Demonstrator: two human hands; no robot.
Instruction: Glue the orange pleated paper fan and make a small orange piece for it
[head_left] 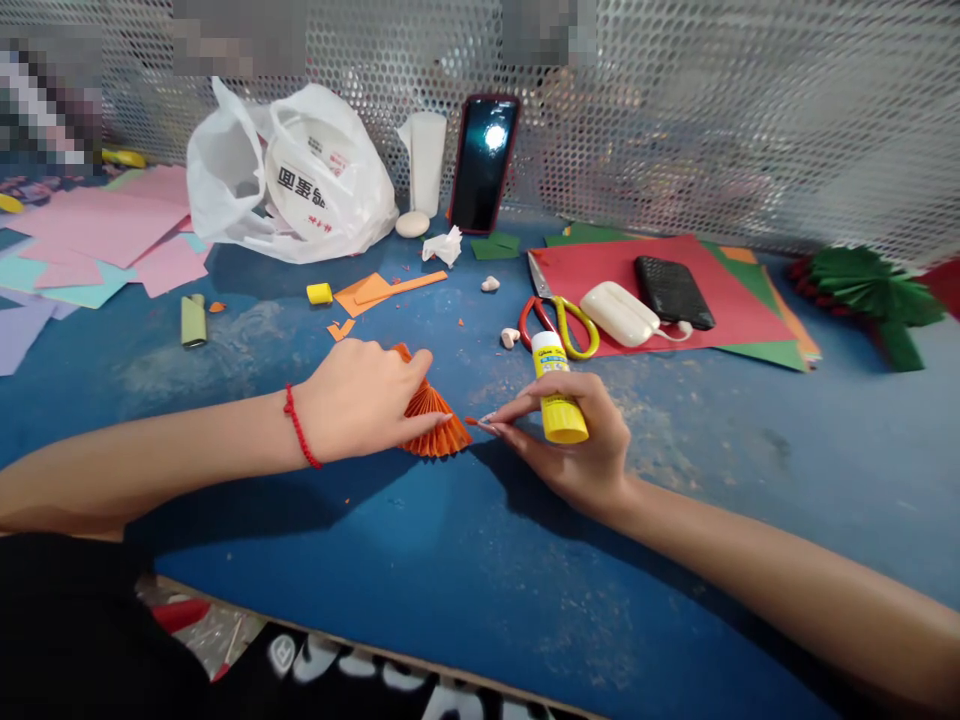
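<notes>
On the blue counter point(450, 590), the left hand point(367, 400) is holding the pleated orange paper point(437, 432). At its three o'clock, the right hand point(585, 445) is gripping a glue stick point(555, 390) and pinching a small orange-red scrap point(471, 421) just beside the pleats. Scissors point(562, 325) are lying toward one o'clock, and a plastic bag point(322, 190) is sitting at eleven.

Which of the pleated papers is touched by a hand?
The orange pleated fan, under the left hand; the green pleated paper lies untouched at far right.
</notes>
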